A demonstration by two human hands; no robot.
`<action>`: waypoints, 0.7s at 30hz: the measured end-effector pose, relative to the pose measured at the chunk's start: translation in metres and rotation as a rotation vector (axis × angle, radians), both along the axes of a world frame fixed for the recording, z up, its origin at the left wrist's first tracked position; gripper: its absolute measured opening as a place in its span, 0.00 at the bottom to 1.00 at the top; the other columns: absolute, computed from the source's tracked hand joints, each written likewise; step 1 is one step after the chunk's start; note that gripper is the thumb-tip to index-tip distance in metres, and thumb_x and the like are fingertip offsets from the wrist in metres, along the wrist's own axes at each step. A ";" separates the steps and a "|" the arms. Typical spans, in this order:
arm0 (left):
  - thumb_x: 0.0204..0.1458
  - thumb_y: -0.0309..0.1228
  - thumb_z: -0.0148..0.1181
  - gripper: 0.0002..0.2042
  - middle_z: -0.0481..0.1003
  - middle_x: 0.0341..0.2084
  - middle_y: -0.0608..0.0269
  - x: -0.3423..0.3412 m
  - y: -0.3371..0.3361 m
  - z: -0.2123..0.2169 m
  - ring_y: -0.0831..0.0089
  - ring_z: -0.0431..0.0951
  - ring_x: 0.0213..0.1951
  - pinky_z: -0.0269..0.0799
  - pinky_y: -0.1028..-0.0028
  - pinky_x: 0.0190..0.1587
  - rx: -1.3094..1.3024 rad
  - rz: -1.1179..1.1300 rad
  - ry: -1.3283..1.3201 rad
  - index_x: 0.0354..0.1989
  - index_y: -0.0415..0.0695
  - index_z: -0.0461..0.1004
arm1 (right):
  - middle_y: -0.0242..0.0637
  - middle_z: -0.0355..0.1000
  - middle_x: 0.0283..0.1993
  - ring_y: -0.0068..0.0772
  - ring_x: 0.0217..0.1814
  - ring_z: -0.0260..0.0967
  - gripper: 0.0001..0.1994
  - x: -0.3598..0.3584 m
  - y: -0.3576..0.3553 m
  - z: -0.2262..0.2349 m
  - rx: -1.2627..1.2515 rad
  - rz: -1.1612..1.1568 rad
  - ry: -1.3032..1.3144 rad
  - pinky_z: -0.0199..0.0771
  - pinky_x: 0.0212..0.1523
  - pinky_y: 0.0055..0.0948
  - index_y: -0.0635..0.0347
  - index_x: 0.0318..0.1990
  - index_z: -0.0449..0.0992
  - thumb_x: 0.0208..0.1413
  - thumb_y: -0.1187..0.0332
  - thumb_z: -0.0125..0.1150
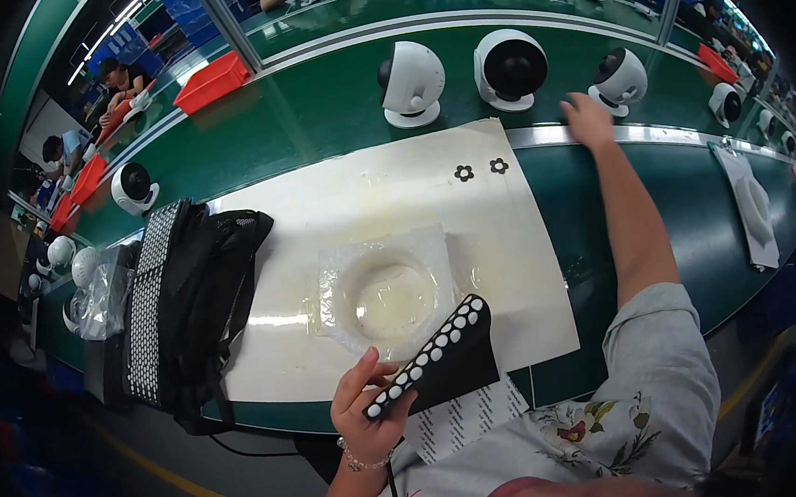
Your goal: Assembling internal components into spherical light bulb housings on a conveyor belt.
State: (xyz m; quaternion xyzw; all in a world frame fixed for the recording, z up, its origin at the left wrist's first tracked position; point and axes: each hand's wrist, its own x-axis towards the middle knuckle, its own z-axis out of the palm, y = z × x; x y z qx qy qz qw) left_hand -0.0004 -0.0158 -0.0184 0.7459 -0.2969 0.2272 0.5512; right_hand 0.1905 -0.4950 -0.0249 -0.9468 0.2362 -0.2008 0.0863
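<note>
My left hand [373,402] is closed on a black sheet of white round pads [430,353], which runs up to the right in a single row along its edge. The sheet tilts over the front of a plastic-wrapped white foam block [328,282] with a round hollow. Far to the right, my right arm is stretched out. My right hand [588,119] is over the metal rail with its fingers apart, holding nothing that I can see. Just beside it stands a white round-headed device with a black front [619,80], and the hand appears not to touch it.
A white board [277,258] lies under the foam block, with two black flower-shaped pieces on it. Black sheets of pads [155,305] and a black bag-like bundle [222,272] are piled at left. More devices [511,67] stand on the green belt [312,106]. Co-workers sit beyond.
</note>
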 end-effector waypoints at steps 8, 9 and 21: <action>0.31 0.21 0.66 0.11 0.69 0.44 0.49 0.001 -0.003 0.002 0.67 0.75 0.30 0.70 0.77 0.28 -0.031 0.008 0.071 0.22 0.37 0.68 | 0.36 0.59 0.55 0.36 0.59 0.53 0.25 -0.023 -0.058 -0.004 -0.199 -0.332 0.015 0.46 0.57 0.44 0.52 0.54 0.59 0.50 0.50 0.48; 0.32 0.21 0.66 0.10 0.69 0.44 0.49 0.001 -0.003 0.003 0.68 0.75 0.30 0.71 0.76 0.29 -0.051 0.011 0.081 0.22 0.37 0.69 | 0.36 0.59 0.55 0.36 0.59 0.53 0.25 -0.028 -0.060 -0.004 -0.201 -0.332 0.016 0.46 0.57 0.44 0.52 0.54 0.59 0.50 0.50 0.48; 0.29 0.24 0.68 0.14 0.74 0.33 0.53 -0.002 0.000 0.013 0.66 0.76 0.28 0.70 0.75 0.30 0.038 -0.057 0.115 0.26 0.39 0.69 | 0.26 0.68 0.35 0.11 0.25 0.60 0.15 -0.113 0.160 0.119 0.821 0.657 -0.421 0.59 0.24 0.11 0.58 0.46 0.69 0.52 0.64 0.54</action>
